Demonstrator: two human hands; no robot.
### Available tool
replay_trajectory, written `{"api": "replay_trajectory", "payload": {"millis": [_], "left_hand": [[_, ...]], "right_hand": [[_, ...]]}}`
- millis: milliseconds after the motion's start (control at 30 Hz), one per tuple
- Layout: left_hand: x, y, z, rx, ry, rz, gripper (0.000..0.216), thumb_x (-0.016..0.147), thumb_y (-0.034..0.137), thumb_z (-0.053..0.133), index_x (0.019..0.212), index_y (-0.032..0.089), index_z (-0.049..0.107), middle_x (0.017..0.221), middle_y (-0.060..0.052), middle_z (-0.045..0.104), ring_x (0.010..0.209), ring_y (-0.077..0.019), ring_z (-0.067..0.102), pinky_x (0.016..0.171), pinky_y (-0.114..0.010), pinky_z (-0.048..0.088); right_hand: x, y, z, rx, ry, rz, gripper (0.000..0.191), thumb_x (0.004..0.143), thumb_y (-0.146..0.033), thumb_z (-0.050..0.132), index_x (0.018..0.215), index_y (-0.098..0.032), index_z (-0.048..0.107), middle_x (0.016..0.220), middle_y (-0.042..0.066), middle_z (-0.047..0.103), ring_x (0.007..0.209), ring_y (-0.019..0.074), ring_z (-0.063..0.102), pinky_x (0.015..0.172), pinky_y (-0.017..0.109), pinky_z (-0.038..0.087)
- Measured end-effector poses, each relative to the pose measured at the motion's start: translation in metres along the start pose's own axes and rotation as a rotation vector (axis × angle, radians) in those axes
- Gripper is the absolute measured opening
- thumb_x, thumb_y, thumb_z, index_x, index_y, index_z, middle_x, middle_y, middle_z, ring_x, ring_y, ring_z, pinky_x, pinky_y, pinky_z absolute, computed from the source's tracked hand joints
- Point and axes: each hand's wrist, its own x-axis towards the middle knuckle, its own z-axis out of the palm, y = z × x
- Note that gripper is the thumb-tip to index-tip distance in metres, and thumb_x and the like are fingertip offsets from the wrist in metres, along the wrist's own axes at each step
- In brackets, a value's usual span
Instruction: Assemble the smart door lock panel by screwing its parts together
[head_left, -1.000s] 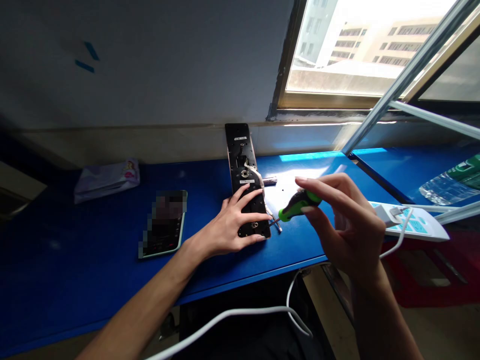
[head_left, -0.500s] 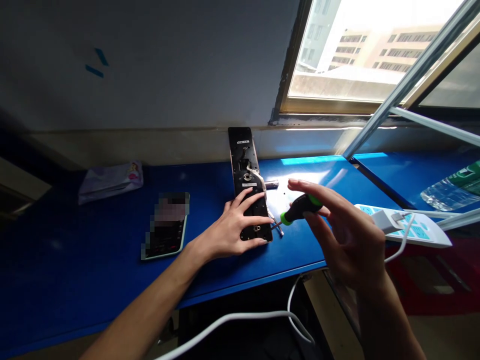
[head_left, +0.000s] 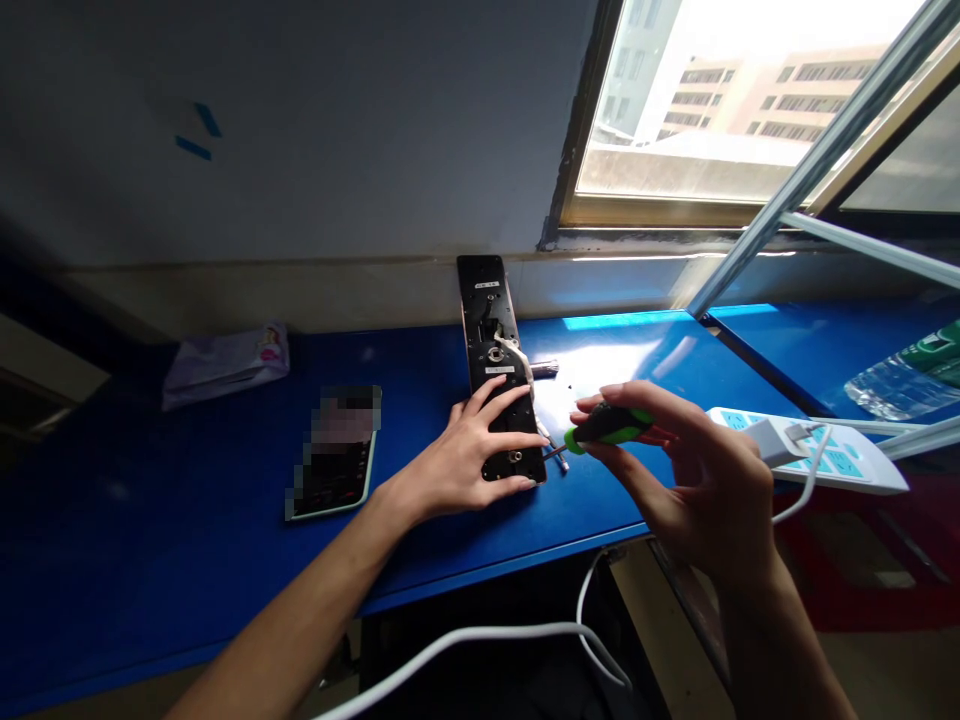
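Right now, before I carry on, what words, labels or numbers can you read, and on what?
Nothing is legible.
White labels on the black lock panel: too small to read.
Phone screen: blurred.
Packet print: too small to read.
Bottle green label: blurred.
Screwdriver in the right hand: no marking visible.

Our left hand (head_left: 469, 450) lies palm down, its fingers (head_left: 506, 400) spread and nearly straight, the thumb stretched along the near side. The left forearm (head_left: 315, 610) runs bare from the lower left, the wrist level. Our right hand (head_left: 694, 480) is raised off to the right, palm turned inward. Its fingers curl into a pinch, with the thumb beneath and the index finger (head_left: 637, 395) on top. The right forearm (head_left: 780, 640) rises from the lower right corner.
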Motion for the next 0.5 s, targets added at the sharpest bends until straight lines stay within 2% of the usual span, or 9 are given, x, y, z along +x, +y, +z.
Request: {"api": "replay_trajectory", "payload": {"millis": [100, 200, 267, 333, 433, 500], "left_hand": [[0.000, 0.001, -0.001, 0.016, -0.026, -0.007, 0.049, 0.091, 0.042, 0.082, 0.139, 0.040, 0.072, 0.177, -0.009, 0.030, 0.164, -0.0473, 0.015, 0.117, -0.077, 0.037], [-0.001, 0.003, -0.002, 0.082, -0.032, -0.011, 0.055, 0.094, 0.044, 0.078, 0.147, 0.042, 0.065, 0.179, -0.009, 0.027, 0.164, -0.0492, 0.016, 0.119, -0.081, 0.029], [-0.001, 0.004, -0.003, 0.133, 0.007, -0.012, 0.067, 0.091, 0.049, 0.079, 0.155, 0.041, 0.057, 0.180, -0.011, 0.022, 0.164, -0.0528, 0.013, 0.120, -0.085, 0.018], [0.000, 0.005, -0.004, 0.148, 0.069, 0.005, 0.078, 0.088, 0.054, 0.080, 0.159, 0.037, 0.052, 0.180, -0.013, 0.019, 0.164, -0.0552, 0.007, 0.122, -0.085, 0.013], [0.009, 0.004, -0.007, 0.142, 0.146, 0.068, 0.069, 0.093, 0.056, 0.074, 0.155, 0.028, 0.059, 0.177, -0.016, 0.029, 0.164, -0.0533, 0.008, 0.126, -0.080, 0.016], [0.018, 0.004, -0.009, 0.142, 0.167, 0.117, 0.052, 0.101, 0.049, 0.066, 0.144, 0.021, 0.069, 0.170, -0.018, 0.043, 0.164, -0.0493, 0.017, 0.127, -0.074, 0.026]], "right_hand": [[-0.004, 0.008, -0.003, -0.061, 0.109, -0.014, 0.061, 0.081, -0.004, 0.086, 0.135, -0.029, 0.071, 0.114, 0.003, 0.083, 0.094, 0.0212, 0.083, 0.087, 0.034, 0.072], [-0.006, 0.016, -0.008, -0.058, 0.180, 0.005, 0.061, 0.077, -0.007, 0.090, 0.132, -0.027, 0.072, 0.107, 0.003, 0.083, 0.089, 0.0222, 0.084, 0.082, 0.036, 0.072], [-0.006, 0.023, -0.011, -0.011, 0.245, 0.031, 0.061, 0.077, -0.005, 0.089, 0.131, -0.026, 0.070, 0.106, 0.003, 0.082, 0.090, 0.0231, 0.084, 0.080, 0.037, 0.073], [-0.007, 0.033, -0.014, 0.006, 0.370, 0.031, 0.061, 0.077, -0.002, 0.088, 0.130, -0.026, 0.069, 0.107, 0.003, 0.081, 0.092, 0.0236, 0.084, 0.079, 0.037, 0.073], [-0.008, 0.052, -0.015, -0.094, 0.531, 0.042, 0.061, 0.074, -0.002, 0.089, 0.127, -0.024, 0.070, 0.110, 0.004, 0.080, 0.094, 0.0244, 0.084, 0.078, 0.037, 0.074], [-0.008, 0.066, -0.012, -0.217, 0.548, 0.073, 0.056, 0.077, -0.007, 0.089, 0.126, -0.023, 0.069, 0.111, 0.006, 0.081, 0.094, 0.0250, 0.084, 0.080, 0.040, 0.073]]}}
